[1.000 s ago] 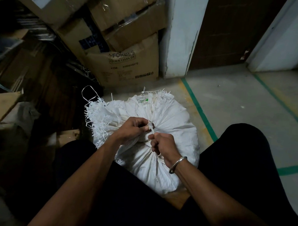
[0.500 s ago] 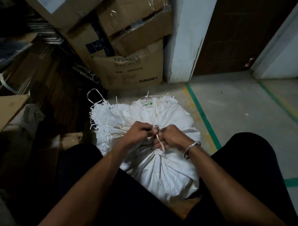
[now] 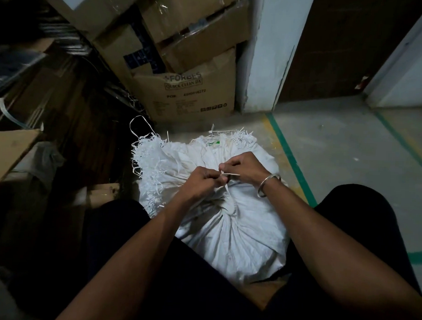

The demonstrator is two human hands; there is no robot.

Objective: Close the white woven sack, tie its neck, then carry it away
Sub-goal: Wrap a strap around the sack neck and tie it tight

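Stacked cardboard boxes at top centre, taped with clear plastic; the lowest box reads "FORBES QUICK CLEAN DX". White pillar just right of the boxes, dark brown door beside it. Grey concrete floor with green tape lines. Dark clutter on the left, with a cardboard flap at the edge. Steel bangle on a wrist.

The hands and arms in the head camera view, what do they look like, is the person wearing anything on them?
Both forearms are bare, with no sleeves or gloves showing. The right hand has a plain silver metal bangle round its wrist; the left hand and its wrist carry nothing. No rings or watch can be made out in the dim light. Dark clothing covers the legs below the arms.
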